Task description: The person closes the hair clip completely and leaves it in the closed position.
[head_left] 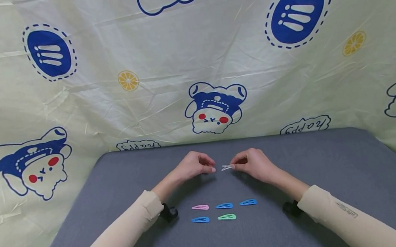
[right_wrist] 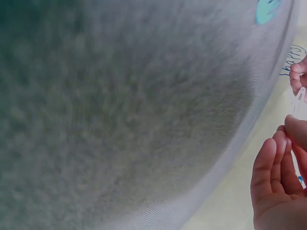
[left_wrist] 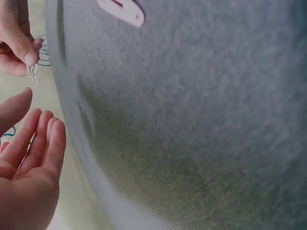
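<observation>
Between thumb and fingers, my right hand (head_left: 255,165) pinches a small white snap hair clip (head_left: 226,167) by one end. Its free end points left and its two arms are spread apart. Just left of that tip is my left hand (head_left: 195,165), holding nothing, with a gap between thumb and fingers. In the left wrist view the white clip (left_wrist: 32,75) hangs from the right fingertips, above the relaxed left hand (left_wrist: 36,167). The right wrist view shows the clip (right_wrist: 298,101) rising from the right hand's (right_wrist: 283,177) fingertips.
Nearer the front on the dark grey table (head_left: 141,240) lie two rows of hair clips: a pink clip (head_left: 200,207) and two blue clips (head_left: 224,205) behind, another blue clip (head_left: 200,220) and a green clip (head_left: 226,217) in front. A printed curtain (head_left: 168,114) hangs behind the table.
</observation>
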Tool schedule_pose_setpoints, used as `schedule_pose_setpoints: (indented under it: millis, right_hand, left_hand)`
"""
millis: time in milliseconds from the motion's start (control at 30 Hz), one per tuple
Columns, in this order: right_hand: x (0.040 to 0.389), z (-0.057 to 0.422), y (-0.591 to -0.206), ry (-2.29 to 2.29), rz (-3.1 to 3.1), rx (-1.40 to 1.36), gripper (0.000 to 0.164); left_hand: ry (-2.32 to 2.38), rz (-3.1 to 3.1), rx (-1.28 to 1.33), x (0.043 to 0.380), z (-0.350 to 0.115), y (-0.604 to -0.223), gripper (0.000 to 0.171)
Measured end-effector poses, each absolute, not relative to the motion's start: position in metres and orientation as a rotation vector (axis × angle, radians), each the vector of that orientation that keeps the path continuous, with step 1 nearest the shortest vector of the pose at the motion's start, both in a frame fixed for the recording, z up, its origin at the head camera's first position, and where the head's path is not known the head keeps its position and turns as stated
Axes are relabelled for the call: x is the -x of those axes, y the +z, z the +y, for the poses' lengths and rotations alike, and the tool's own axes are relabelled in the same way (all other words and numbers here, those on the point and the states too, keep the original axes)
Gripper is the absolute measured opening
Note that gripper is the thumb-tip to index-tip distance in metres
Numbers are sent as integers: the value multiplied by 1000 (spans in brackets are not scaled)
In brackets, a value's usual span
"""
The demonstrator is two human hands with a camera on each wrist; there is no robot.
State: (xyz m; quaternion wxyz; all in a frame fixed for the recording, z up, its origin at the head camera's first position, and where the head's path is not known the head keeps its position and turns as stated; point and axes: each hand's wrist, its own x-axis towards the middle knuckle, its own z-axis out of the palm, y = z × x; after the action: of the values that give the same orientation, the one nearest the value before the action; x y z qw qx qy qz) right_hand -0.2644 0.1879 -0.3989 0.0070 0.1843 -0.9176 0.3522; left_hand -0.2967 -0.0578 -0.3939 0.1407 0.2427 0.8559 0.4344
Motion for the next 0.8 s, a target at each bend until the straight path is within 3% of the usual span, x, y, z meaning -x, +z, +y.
schedule_pose_setpoints:
  millis: [800]
  right_hand:
    - [202, 181, -376, 1138, -2715, -551, 9]
  left_hand:
    - [1428, 2468, -907, 245, -73, -382, 23]
